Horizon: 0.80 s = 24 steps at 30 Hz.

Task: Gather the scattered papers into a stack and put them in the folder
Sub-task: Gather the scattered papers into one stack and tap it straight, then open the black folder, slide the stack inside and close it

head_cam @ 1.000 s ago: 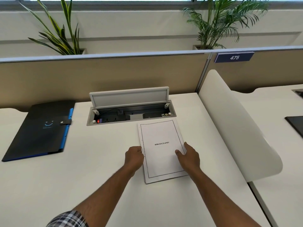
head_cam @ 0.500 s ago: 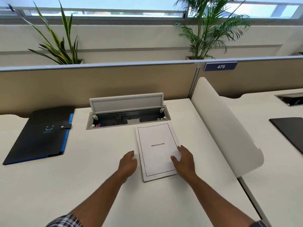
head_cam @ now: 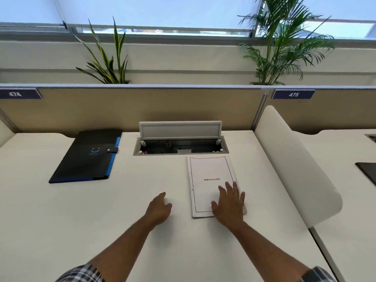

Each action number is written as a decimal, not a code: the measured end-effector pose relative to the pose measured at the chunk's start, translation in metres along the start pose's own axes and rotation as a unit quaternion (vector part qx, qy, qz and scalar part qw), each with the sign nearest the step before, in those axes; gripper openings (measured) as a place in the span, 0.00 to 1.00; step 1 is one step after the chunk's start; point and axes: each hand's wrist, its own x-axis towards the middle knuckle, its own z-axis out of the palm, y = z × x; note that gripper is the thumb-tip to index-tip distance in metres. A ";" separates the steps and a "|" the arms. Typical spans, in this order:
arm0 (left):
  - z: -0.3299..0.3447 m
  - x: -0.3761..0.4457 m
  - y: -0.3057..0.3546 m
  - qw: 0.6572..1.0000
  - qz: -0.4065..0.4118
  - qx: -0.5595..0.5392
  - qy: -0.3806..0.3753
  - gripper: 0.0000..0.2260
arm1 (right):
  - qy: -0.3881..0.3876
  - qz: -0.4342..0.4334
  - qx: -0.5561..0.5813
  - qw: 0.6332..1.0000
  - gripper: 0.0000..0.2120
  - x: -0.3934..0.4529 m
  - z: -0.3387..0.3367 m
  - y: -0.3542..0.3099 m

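A stack of white papers (head_cam: 209, 176), its top sheet printed BIBLIOGRAPHY inside a thin black border, lies on the white desk (head_cam: 101, 220) just below the cable box. My right hand (head_cam: 230, 202) rests flat on the stack's lower right part with the fingers spread. Left of the stack, my left hand (head_cam: 159, 207) hovers over bare desk, fingers loosely apart, holding nothing and not touching the paper. A black folder (head_cam: 87, 157) with a blue edge and a snap strap lies closed at the far left of the desk.
An open cable box (head_cam: 181, 147) with a raised grey lid is sunk into the desk behind the papers. A curved white divider (head_cam: 295, 165) stands at the right. A tan partition (head_cam: 142, 108) closes the back. A dark object (head_cam: 368, 171) lies on the neighbouring desk.
My left hand has let go of the stack's left edge and moved left onto bare desk. My right hand has flattened on top of the papers. The view has tilted up.
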 end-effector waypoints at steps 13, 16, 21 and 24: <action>-0.070 -0.011 -0.058 0.993 -0.010 0.118 0.025 0.30 | -0.094 -0.114 0.074 0.986 0.32 0.010 0.009 -0.096; -0.093 -0.010 -0.075 0.991 -0.016 0.126 0.034 0.30 | -0.104 -0.131 0.066 0.984 0.33 0.015 0.012 -0.124; -0.135 0.000 -0.109 0.989 -0.020 0.143 0.039 0.31 | -0.109 -0.149 0.062 0.981 0.34 0.021 0.018 -0.181; -0.161 0.010 -0.134 0.988 -0.027 0.148 0.041 0.31 | -0.119 -0.145 0.072 0.980 0.33 0.023 0.023 -0.216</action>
